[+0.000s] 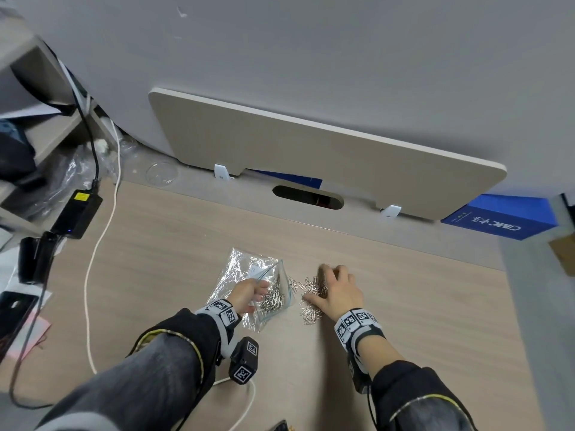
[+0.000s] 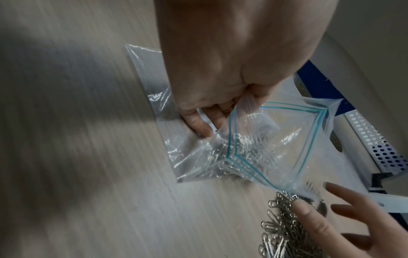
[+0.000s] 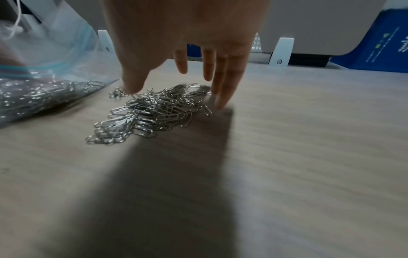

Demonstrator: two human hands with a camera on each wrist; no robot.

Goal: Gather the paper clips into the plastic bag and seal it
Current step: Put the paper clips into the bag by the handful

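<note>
On the desk (image 1: 174,244), the left hand (image 1: 247,295) pinches the plastic bag (image 2: 273,137) mouth open; motion blur smears the clips inside. Right hand (image 1: 337,292), fingers spread, half hides the loose paper clips (image 3: 145,113) beside it.

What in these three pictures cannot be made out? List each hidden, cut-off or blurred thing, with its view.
- Head view: clips under the right hand, hidden by its palm.
- Left wrist view: the loose paper clips run off the bottom edge; the left hand covers part of the plastic bag.
- Right wrist view: the bag is blurred and cut off at the left edge.
- Clip count: too tangled.
</note>
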